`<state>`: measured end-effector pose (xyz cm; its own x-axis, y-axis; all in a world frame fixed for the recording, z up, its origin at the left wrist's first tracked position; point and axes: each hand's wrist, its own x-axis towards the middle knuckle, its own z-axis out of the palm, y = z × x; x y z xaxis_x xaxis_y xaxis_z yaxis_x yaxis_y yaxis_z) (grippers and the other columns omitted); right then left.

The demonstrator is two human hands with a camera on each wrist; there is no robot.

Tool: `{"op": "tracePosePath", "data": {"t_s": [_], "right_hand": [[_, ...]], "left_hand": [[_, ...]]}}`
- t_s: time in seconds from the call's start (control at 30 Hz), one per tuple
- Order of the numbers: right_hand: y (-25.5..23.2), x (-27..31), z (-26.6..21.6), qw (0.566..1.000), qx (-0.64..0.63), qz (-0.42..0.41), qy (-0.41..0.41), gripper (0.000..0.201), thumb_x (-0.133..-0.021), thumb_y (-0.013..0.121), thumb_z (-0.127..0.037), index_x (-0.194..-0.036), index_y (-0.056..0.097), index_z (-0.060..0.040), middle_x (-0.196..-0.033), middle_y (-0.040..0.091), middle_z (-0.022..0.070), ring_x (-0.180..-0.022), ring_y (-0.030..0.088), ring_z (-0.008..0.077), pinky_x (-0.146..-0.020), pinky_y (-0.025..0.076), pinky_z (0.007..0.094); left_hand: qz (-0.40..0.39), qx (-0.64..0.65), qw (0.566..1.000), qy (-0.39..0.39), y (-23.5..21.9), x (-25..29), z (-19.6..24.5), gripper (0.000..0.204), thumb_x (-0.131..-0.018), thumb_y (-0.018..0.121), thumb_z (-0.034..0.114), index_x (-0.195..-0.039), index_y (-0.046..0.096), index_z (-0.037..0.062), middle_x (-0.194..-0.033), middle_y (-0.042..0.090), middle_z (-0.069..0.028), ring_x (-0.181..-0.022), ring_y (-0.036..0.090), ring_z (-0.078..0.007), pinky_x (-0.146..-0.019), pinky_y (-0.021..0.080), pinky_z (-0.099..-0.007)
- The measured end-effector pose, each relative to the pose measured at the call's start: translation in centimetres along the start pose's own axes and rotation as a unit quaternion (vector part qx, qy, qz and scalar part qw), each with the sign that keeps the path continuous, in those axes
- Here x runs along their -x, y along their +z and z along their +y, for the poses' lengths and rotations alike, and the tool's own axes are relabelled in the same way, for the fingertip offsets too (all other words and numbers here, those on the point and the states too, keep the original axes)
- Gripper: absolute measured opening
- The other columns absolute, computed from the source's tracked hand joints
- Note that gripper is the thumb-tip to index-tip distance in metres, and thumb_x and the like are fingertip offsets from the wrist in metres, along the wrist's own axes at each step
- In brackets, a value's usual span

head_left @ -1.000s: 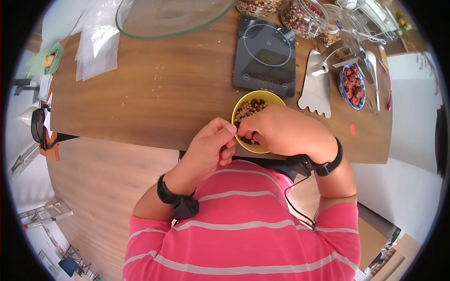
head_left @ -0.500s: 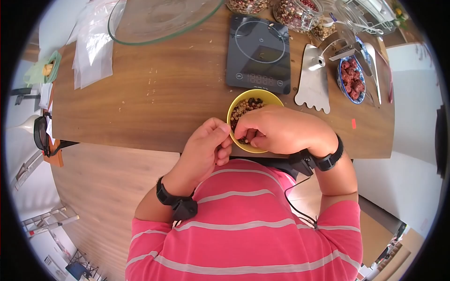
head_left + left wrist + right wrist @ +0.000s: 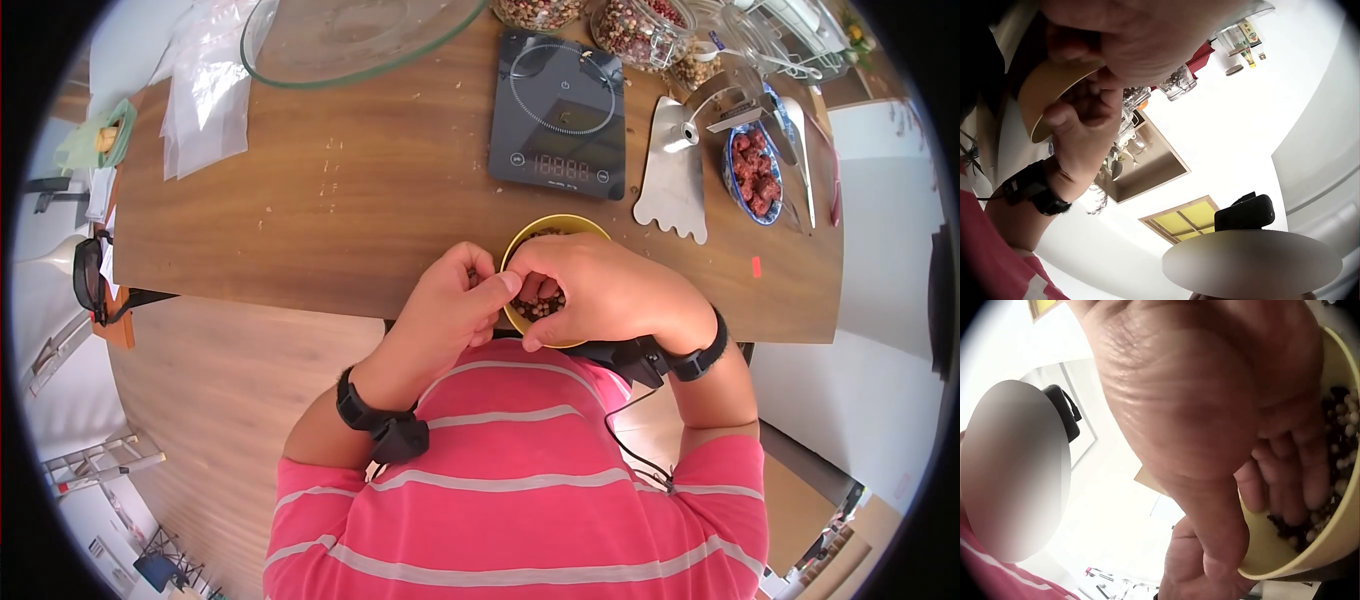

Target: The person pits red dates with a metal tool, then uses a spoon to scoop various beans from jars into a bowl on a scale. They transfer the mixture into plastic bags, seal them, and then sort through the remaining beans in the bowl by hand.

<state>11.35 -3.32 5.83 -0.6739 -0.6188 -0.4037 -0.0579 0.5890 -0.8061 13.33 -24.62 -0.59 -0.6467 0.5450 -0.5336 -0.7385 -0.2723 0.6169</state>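
Observation:
In the head view a yellow bowl [image 3: 518,234] of mixed dark and tan peppercorn-like grains [image 3: 1342,434] sits at the table's near edge. My left hand [image 3: 452,300] pinches the bowl's left rim, its thumb lying along the edge and its fingers bent; the fingertips are partly hidden. From the right, my right hand [image 3: 625,285] reaches over the bowl. Its fingers [image 3: 1285,469] dip inside among the grains, extended and loosely together, while its thumb [image 3: 1225,531] stays apart by the near rim. In the left wrist view the bowl's wall [image 3: 1038,97] appears tilted.
A black digital scale [image 3: 560,115] lies beyond the bowl. To its right are a metal scraper [image 3: 672,185] and a blue-patterned dish [image 3: 752,172] of dark red pieces. Glass jars [image 3: 645,30] stand behind, a large glass bowl [image 3: 360,40] and plastic bags [image 3: 207,95] back left.
The right thumb has spread away from its fingers toward the near rim, opening that hand. Both hands and the bowl sit slightly nearer the body, and the left thumb reaches further over the rim.

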Motion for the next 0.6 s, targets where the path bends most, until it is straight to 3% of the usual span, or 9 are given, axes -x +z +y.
{"op": "tracePosePath", "data": {"t_s": [0.2, 0.37, 0.43, 0.47, 0.53, 0.6], "right_hand": [[0.7, -0.1, 0.1, 1.0, -0.015, 0.016, -0.019, 0.044, -0.078, 0.084, -0.013, -0.114, 0.064, -0.0006, -0.106, 0.069, 0.0143, -0.099, 0.07, 0.0305, -0.084, 0.057, 0.0399], [-0.1, -0.9, -0.8, 0.995, 0.048, 0.051, -0.076, 0.036, -0.08, 0.078, -0.008, -0.114, 0.067, -0.0032, -0.103, 0.07, 0.0126, -0.098, 0.07, 0.0313, -0.083, 0.056, 0.0409], [-1.2, -0.5, -1.4, 0.998, 0.029, 0.06, -0.007, 0.027, -0.084, 0.072, -0.004, -0.11, 0.069, -0.0038, -0.1, 0.071, 0.0147, -0.098, 0.07, 0.0343, -0.083, 0.055, 0.043], [-1.4, -0.6, -1.3, 0.998, 0.033, 0.056, -0.009, 0.027, -0.084, 0.072, -0.004, -0.11, 0.069, -0.0038, -0.1, 0.071, 0.0147, -0.098, 0.07, 0.0343, -0.083, 0.055, 0.043], [-1.3, -0.6, -0.8, 0.976, 0.158, 0.136, -0.058, 0.023, -0.086, 0.067, -0.001, -0.109, 0.07, -0.0034, -0.1, 0.072, 0.0178, -0.098, 0.069, 0.0371, -0.084, 0.055, 0.0451], [-0.4, -1.2, -0.7, 0.977, 0.159, 0.123, -0.068, 0.023, -0.085, 0.067, 0.0, -0.108, 0.07, -0.0027, -0.099, 0.072, 0.0178, -0.096, 0.069, 0.0375, -0.082, 0.055, 0.0444]], "left_hand": [[0.008, -0.029, 0.999, -0.014, -0.2, 0.1, 0.7, 0.022, -0.099, 0.068, 0.012, -0.099, 0.046, 0.0103, -0.077, 0.047, 0.0033, -0.057, 0.039, -0.0029, -0.047, 0.028, -0.021], [0.047, -0.031, 0.998, 0.036, -0.7, 0.4, 1.2, 0.019, -0.097, 0.063, 0.004, -0.096, 0.046, 0.0106, -0.073, 0.045, 0.0041, -0.054, 0.038, -0.0035, -0.046, 0.028, -0.0215], [0.045, -0.019, 0.998, 0.044, -1.1, 0.4, 0.9, 0.018, -0.098, 0.063, 0.006, -0.096, 0.046, 0.0112, -0.073, 0.045, 0.0042, -0.054, 0.038, -0.0039, -0.046, 0.028, -0.0217], [0.042, -0.008, 0.998, 0.045, -1.2, 0.4, 0.8, 0.017, -0.099, 0.063, 0.008, -0.096, 0.046, 0.0118, -0.072, 0.045, 0.0042, -0.054, 0.037, -0.0043, -0.046, 0.028, -0.0219], [0.045, 0.016, 0.998, 0.032, -1.2, 0.6, 1.2, 0.016, -0.1, 0.062, 0.011, -0.096, 0.046, 0.0125, -0.073, 0.044, 0.0041, -0.055, 0.038, -0.0048, -0.047, 0.029, -0.0222], [0.042, 0.035, 0.998, 0.013, -1.1, 0.7, 1.4, 0.016, -0.101, 0.061, 0.013, -0.097, 0.047, 0.0133, -0.073, 0.044, 0.004, -0.055, 0.038, -0.0052, -0.047, 0.029, -0.0226]]}}
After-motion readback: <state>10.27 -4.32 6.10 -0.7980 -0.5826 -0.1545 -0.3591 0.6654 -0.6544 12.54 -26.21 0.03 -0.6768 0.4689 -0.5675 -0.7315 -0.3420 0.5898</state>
